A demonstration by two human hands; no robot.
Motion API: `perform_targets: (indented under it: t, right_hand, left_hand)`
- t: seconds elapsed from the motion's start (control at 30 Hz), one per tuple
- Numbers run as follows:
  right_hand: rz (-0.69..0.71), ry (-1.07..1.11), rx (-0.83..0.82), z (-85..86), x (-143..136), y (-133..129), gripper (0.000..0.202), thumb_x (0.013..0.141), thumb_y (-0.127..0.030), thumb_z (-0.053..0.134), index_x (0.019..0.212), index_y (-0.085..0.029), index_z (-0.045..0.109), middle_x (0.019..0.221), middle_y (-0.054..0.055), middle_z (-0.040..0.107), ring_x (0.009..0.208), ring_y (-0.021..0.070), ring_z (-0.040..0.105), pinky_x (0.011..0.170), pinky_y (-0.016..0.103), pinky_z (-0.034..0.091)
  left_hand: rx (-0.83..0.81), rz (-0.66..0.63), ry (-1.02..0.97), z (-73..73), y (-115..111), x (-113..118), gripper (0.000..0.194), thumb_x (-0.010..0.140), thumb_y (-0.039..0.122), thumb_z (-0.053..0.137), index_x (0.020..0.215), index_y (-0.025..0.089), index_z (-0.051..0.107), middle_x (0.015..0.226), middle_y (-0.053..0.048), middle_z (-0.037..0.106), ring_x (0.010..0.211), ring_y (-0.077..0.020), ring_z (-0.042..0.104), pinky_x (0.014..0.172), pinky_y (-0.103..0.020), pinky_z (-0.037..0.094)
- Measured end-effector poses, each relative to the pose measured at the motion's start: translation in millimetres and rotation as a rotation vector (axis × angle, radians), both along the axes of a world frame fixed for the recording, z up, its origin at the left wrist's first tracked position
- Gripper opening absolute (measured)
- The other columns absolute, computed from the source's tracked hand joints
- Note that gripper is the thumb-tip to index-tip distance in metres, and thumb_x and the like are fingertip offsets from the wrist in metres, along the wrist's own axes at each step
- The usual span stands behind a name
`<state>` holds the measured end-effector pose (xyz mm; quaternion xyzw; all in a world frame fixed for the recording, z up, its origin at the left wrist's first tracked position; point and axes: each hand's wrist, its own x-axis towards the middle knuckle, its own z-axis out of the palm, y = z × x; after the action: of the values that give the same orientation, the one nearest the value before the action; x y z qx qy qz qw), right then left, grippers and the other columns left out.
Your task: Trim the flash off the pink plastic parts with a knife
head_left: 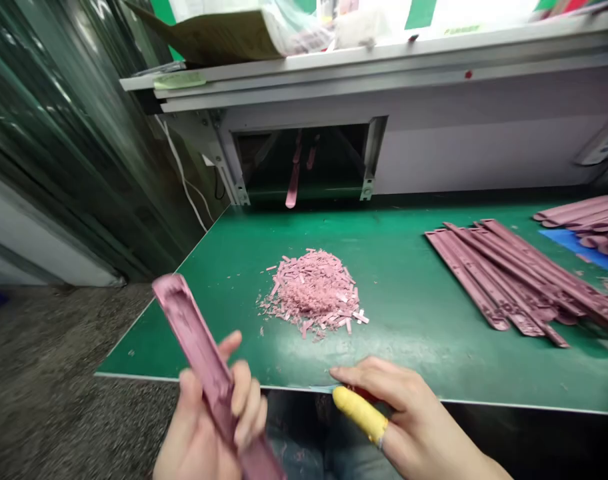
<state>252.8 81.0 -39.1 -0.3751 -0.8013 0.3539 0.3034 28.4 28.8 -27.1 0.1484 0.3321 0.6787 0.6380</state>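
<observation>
My left hand (219,417) is closed around a long pink plastic strip (199,340) with a hollow, channel-like face and a rounded end. The strip is tilted, its far end up and to the left past the table's front edge. My right hand (399,413) wears a yellow finger cot (359,413) on the thumb and is pinched on a knife. Only the knife's thin pale blade (323,387) and a bit of dark red handle show; the fingers hide the rest. On the green table, a heap of pink shavings (317,290) lies beyond both hands.
Several similar pink strips (519,280) lie stacked at the right, with more (591,220) on a blue sheet (584,250) behind. Another strip (293,183) lies in the opening at the back. A shelf (384,73) overhangs the green table (399,243).
</observation>
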Motion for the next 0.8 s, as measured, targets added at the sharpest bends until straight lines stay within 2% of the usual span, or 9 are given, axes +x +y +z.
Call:
perform_targets:
  t: [0.07, 0.1, 0.17, 0.23, 0.47, 0.53, 0.67, 0.8]
  right_hand:
    - [0.004, -0.071, 0.106, -4.9, -14.8, -2.8, 0.027, 0.094, -0.032, 0.052, 0.115, -0.024, 0.066, 0.087, 0.006, 0.066, 0.076, 0.0192, 0.061, 0.068, 0.030, 0.047]
    - [-0.006, -0.115, 0.148, -6.5, -22.6, -4.1, 0.026, 0.094, -0.033, 0.052, 0.115, -0.024, 0.065, 0.087, 0.006, 0.066, 0.076, 0.0201, 0.060, 0.067, 0.031, 0.046]
    - [-0.019, -0.195, 0.190, -8.1, -36.3, -6.0, 0.025, 0.094, -0.035, 0.050, 0.112, -0.026, 0.066, 0.084, 0.006, 0.065, 0.073, 0.0207, 0.058, 0.065, 0.032, 0.044]
    - [-0.020, -0.251, 0.193, -8.1, -44.8, -6.2, 0.023, 0.095, -0.036, 0.049, 0.108, -0.028, 0.067, 0.080, 0.004, 0.064, 0.070, 0.0202, 0.057, 0.063, 0.031, 0.042]
    - [-0.081, -0.210, 0.186, -0.9, -43.0, 1.3, 0.017, 0.093, -0.033, 0.052, 0.103, -0.029, 0.065, 0.080, 0.002, 0.063, 0.071, 0.0182, 0.056, 0.063, 0.028, 0.038]
    - [-0.085, -0.246, 0.191, 2.1, -42.7, 2.4, 0.016, 0.093, -0.032, 0.052, 0.101, -0.028, 0.066, 0.078, 0.002, 0.062, 0.071, 0.0182, 0.055, 0.062, 0.028, 0.036]
    - [-0.045, -0.365, 0.195, 6.7, -45.1, 1.3, 0.012, 0.090, -0.030, 0.054, 0.089, -0.027, 0.066, 0.074, 0.000, 0.061, 0.066, 0.0175, 0.053, 0.057, 0.029, 0.030]
    - [-0.116, -0.398, 0.222, 7.7, -46.9, 1.6, 0.014, 0.090, -0.031, 0.053, 0.087, -0.028, 0.066, 0.072, 0.000, 0.060, 0.065, 0.0176, 0.053, 0.056, 0.029, 0.028]
  left_hand:
    - [0.282, 0.149, 0.213, 22.3, 21.9, 1.0, 0.047, 0.084, 0.057, 0.052, 0.118, 0.026, 0.060, 0.062, 0.002, 0.047, 0.049, -0.0107, 0.040, 0.049, -0.025, 0.038]
    - [0.370, 0.177, 0.310, 31.3, 30.6, 2.4, 0.046, 0.083, 0.059, 0.054, 0.115, 0.027, 0.061, 0.062, 0.002, 0.047, 0.050, -0.0110, 0.040, 0.050, -0.026, 0.038]
    - [0.483, 0.196, 0.451, 44.0, 40.3, 6.6, 0.046, 0.078, 0.061, 0.059, 0.110, 0.029, 0.064, 0.060, 0.003, 0.048, 0.051, -0.0115, 0.038, 0.051, -0.026, 0.038]
    - [0.513, 0.188, 0.509, 50.6, 41.2, 11.8, 0.045, 0.074, 0.063, 0.062, 0.108, 0.033, 0.066, 0.059, 0.003, 0.047, 0.051, -0.0120, 0.037, 0.051, -0.026, 0.037]
    - [0.527, 0.207, 0.577, 58.0, 36.5, 20.0, 0.045, 0.066, 0.070, 0.063, 0.098, 0.039, 0.072, 0.052, 0.003, 0.045, 0.048, -0.0127, 0.036, 0.046, -0.026, 0.035]
    - [0.540, 0.176, 0.595, 58.5, 37.4, 19.6, 0.047, 0.065, 0.071, 0.063, 0.098, 0.040, 0.072, 0.051, 0.003, 0.045, 0.048, -0.0128, 0.037, 0.045, -0.027, 0.035]
    - [0.591, 0.111, 0.637, 53.4, 37.0, 20.5, 0.049, 0.066, 0.071, 0.061, 0.103, 0.041, 0.071, 0.052, 0.002, 0.047, 0.048, -0.0137, 0.040, 0.048, -0.029, 0.038]
    - [0.584, 0.152, 0.595, 45.8, 35.0, 23.9, 0.046, 0.066, 0.065, 0.067, 0.101, 0.036, 0.074, 0.050, 0.002, 0.045, 0.047, -0.0127, 0.038, 0.047, -0.028, 0.036]
